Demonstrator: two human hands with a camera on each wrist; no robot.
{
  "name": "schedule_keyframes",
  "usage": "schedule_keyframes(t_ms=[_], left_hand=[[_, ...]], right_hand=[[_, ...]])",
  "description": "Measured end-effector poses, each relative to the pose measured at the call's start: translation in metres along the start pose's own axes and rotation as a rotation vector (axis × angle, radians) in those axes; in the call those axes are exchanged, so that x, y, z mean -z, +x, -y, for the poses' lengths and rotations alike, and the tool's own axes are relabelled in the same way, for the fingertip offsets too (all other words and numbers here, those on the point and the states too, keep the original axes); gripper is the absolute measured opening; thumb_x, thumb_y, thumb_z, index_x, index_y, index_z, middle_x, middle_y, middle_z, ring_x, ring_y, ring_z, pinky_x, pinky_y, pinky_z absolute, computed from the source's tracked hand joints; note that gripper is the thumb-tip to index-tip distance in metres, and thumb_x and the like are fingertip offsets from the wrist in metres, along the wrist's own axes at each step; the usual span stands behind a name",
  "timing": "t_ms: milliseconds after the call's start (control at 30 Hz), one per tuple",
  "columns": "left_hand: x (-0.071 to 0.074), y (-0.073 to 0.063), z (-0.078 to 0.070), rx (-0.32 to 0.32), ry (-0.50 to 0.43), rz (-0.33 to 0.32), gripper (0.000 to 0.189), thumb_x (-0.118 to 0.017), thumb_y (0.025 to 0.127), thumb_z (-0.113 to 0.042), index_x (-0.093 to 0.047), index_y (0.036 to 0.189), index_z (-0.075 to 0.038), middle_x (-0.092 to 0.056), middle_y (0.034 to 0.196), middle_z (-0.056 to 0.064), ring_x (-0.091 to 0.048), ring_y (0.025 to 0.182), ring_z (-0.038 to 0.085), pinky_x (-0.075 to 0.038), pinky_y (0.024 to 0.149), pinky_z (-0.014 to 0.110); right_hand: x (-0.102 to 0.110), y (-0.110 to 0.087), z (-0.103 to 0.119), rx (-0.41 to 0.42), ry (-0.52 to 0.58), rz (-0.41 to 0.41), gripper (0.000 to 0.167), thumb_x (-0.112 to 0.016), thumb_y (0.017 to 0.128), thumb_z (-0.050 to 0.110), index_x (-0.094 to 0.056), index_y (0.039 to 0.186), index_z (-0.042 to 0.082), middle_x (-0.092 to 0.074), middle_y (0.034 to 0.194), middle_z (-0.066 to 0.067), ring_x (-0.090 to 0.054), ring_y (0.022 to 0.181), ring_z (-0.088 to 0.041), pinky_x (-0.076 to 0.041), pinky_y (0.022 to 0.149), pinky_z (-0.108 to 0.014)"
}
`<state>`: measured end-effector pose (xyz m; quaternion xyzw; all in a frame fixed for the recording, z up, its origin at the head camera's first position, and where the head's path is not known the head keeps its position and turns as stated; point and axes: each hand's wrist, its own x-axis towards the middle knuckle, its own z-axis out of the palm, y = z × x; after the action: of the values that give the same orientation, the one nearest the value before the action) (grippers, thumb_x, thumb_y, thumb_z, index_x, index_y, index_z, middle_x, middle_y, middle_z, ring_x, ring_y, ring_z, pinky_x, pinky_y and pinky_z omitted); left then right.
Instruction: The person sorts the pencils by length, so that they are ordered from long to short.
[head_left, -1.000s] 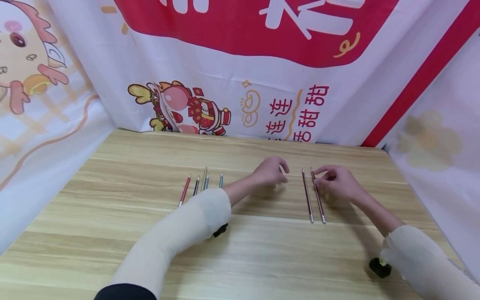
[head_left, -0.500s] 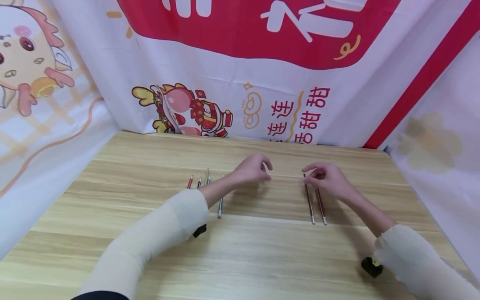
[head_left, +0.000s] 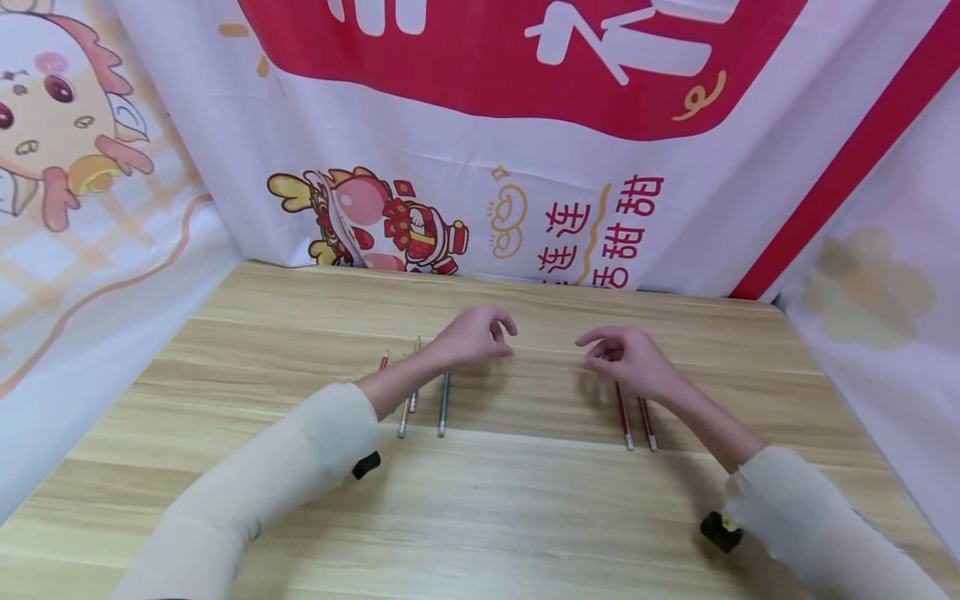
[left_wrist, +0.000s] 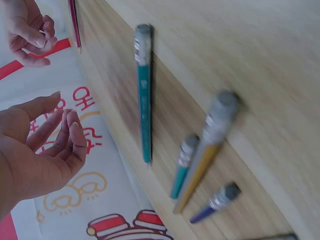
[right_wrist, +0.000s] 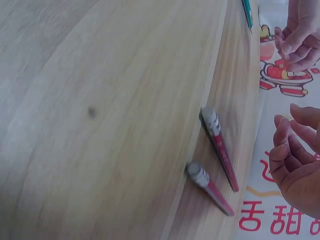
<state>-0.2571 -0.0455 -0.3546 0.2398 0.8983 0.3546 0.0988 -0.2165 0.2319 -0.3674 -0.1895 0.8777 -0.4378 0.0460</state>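
In the head view my left hand (head_left: 474, 335) is over the table with loosely bent fingers and nothing in them. Just below its wrist lies a teal pencil (head_left: 444, 406). To the left, partly covered by the forearm, are several more: a red pencil (head_left: 384, 361), a yellow one (left_wrist: 204, 162), a second teal one (left_wrist: 182, 175) and a dark blue one (left_wrist: 216, 202). My right hand (head_left: 628, 360), also holding nothing, hovers above two dark red pencils (head_left: 625, 421) that lie side by side, their eraser ends toward me and their far ends hidden behind the hand.
The wooden table (head_left: 517, 517) ends at a printed cloth (head_left: 480, 200) along the back, with more cloth at both sides. Small black devices show under the left sleeve (head_left: 300, 467) and the right sleeve (head_left: 817, 517).
Both hands have moved left, the left one away from the red pair and toward the pencils on the left. My right hand has passed over the two red pencils, which stay in place.
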Motion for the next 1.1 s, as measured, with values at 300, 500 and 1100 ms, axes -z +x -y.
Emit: schedule_keyframes(t_ms=[300,500,1100], left_hand=[[0.017,-0.014,0.016,0.022,0.009,-0.016,0.029,-0.079,0.089,-0.007,-0.072,0.115,0.003,-0.068,0.082,0.005,-0.061,0.078,0.017,-0.051,0.077,0.031],[0.028,-0.025,0.024,0.044,0.002,-0.03,0.027,-0.078,0.09,-0.006,-0.071,0.115,0.004,-0.067,0.084,0.006,-0.061,0.08,0.018,-0.049,0.074,0.03],[0.044,-0.052,0.045,0.102,-0.018,-0.056,0.027,-0.076,0.091,-0.004,-0.071,0.115,0.006,-0.067,0.087,0.009,-0.06,0.081,0.02,-0.051,0.069,0.027]], right_hand=[[-0.015,0.012,0.005,0.057,-0.023,0.038,0.026,-0.072,0.094,0.0,-0.068,0.118,-0.01,-0.073,0.089,-0.012,-0.063,0.074,-0.016,-0.051,0.06,-0.02],[-0.025,0.022,0.012,0.062,-0.041,0.068,0.027,-0.073,0.093,0.001,-0.069,0.118,-0.008,-0.074,0.089,-0.011,-0.065,0.076,-0.016,-0.053,0.062,-0.021],[-0.056,0.046,0.034,0.045,-0.017,0.159,0.031,-0.076,0.09,-0.001,-0.069,0.119,-0.007,-0.075,0.092,-0.012,-0.068,0.079,-0.019,-0.057,0.071,-0.026]])
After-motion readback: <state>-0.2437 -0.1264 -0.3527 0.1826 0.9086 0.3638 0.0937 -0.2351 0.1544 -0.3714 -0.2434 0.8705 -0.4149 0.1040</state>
